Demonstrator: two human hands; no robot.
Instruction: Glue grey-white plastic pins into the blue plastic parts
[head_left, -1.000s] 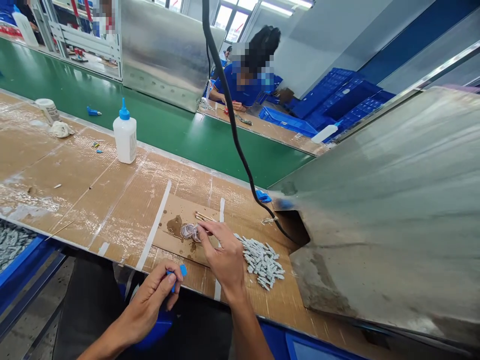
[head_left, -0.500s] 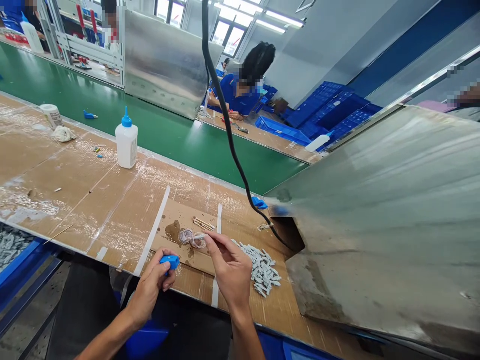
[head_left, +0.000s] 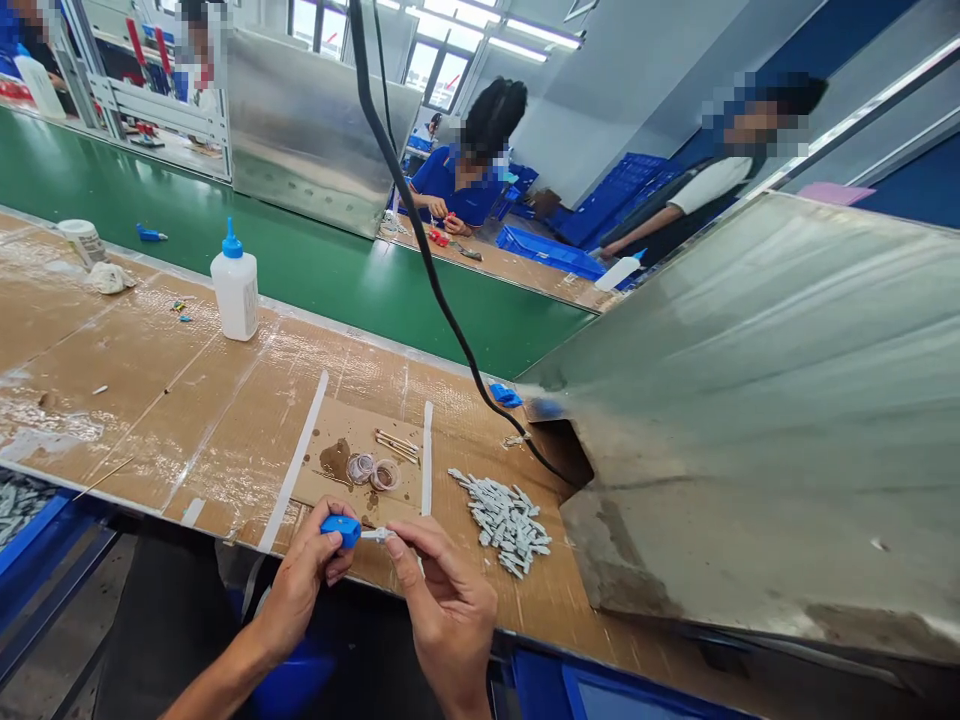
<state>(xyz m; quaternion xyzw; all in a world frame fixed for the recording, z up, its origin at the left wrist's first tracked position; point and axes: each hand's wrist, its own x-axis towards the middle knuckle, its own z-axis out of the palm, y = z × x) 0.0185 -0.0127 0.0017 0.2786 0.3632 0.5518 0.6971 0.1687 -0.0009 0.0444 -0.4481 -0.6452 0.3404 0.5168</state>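
Observation:
Between its thumb and fingers my left hand [head_left: 306, 570] grips a small blue plastic housing [head_left: 341, 530]. My right hand [head_left: 442, 590] pinches a small light-grey piece [head_left: 375, 535], whose thin end points left and meets the housing's right end; whether it is inside cannot be made out. Both hands are over the table's front edge. Just beyond them, two small round clear cups [head_left: 385, 475] stand on a stained cardboard sheet [head_left: 311, 485], with several thin wooden sticks [head_left: 397, 446] behind. To the right of my right hand lies a pile of similar grey pieces [head_left: 510, 525].
A white squeeze bottle [head_left: 238, 295] stands at the left rear. A black cable [head_left: 442, 295] hangs down to the table. On the right rises a large metal panel [head_left: 750, 420]. Beyond the green belt [head_left: 315, 270] a person in blue [head_left: 469, 180] works; another person [head_left: 705, 190] is at right.
My right hand has brought the grey piece from over the cups, toward me and left, to the blue housing. A second person has come into view at the back right.

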